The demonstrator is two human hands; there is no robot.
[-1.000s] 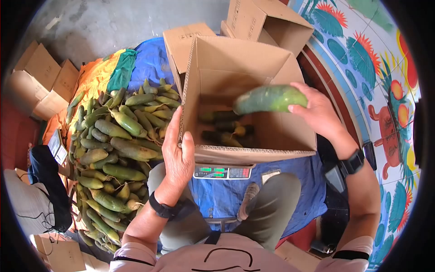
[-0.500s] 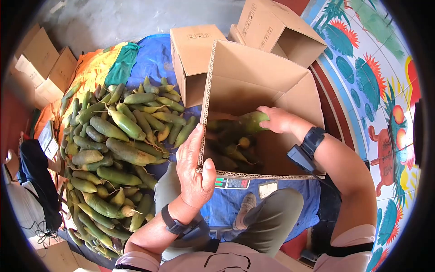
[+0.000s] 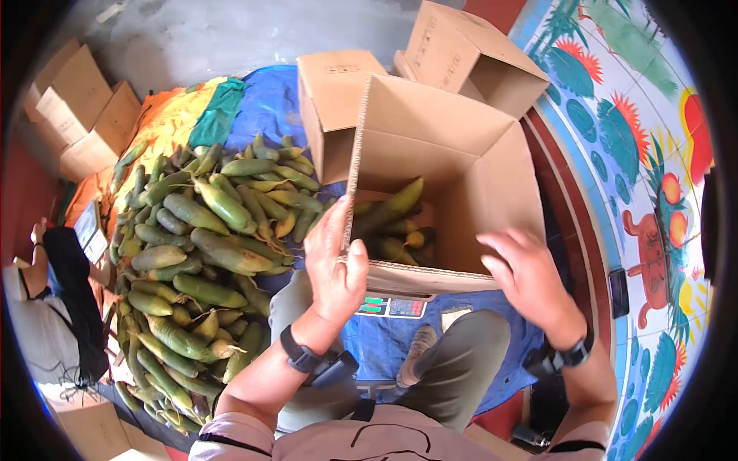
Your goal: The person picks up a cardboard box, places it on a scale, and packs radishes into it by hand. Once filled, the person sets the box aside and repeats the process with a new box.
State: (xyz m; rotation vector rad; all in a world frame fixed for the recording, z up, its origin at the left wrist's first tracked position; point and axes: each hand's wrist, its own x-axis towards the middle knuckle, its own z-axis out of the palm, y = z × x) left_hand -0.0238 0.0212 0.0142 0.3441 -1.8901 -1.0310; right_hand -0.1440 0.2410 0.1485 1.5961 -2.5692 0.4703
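An open cardboard box [image 3: 453, 165] stands in front of me with several long green radishes [image 3: 392, 207] on its left side inside. My left hand [image 3: 336, 269] holds the box's near left corner, fingers along the outer left wall and thumb sticking up at the near rim. My right hand [image 3: 526, 273] is over the near right rim, fingers apart and reaching inward, with nothing in it. Below the near wall shows a digital scale [image 3: 393, 306] with lit green displays. Left of the box lies a large heap of green radishes [image 3: 204, 288].
Two more cardboard boxes, one upright [image 3: 338, 92] and one tipped [image 3: 473, 61], stand behind. Others [image 3: 81, 111] are stacked at far left. A person in dark clothing [image 3: 73, 300] is at the left edge. Blue sheeting [image 3: 269, 100] covers the floor; a painted tile wall [image 3: 615, 154] rises right.
My right hand has let go of a radish inside the box and drawn back to the near right rim. That radish now lies slanted on the others. My left hand stays at the corner.
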